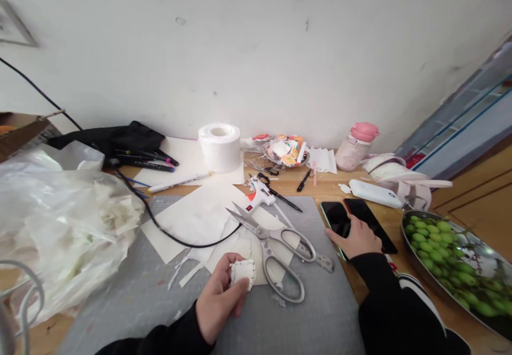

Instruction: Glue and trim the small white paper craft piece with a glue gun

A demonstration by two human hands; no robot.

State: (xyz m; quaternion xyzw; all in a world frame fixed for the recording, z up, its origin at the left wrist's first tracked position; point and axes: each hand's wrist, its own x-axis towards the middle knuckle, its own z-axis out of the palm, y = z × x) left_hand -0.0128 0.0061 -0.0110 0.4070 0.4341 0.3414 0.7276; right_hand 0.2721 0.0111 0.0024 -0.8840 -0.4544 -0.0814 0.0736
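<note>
Near the front middle, my left hand (224, 294) pinches a small white paper piece (243, 273) with dark marks along its edge. On the right, my right hand (357, 237) rests on a phone (336, 217) with a pale green edge; its thumb and fingers are apart. A second dark phone or tablet (372, 222) lies beside it, partly under that hand. Large grey scissors (261, 232) lie half open on paper sheets (192, 214) over the grey cutting mat (132, 312). Behind the scissors sits a white glue gun (258, 195).
A plastic bag (68, 227) fills the left side. Along the wall stand a white roll (220, 150) and a pink-lidded bottle (354, 150). A metal pan of green grapes (444, 253) is at the right. A black cable (160, 224) crosses the sheets.
</note>
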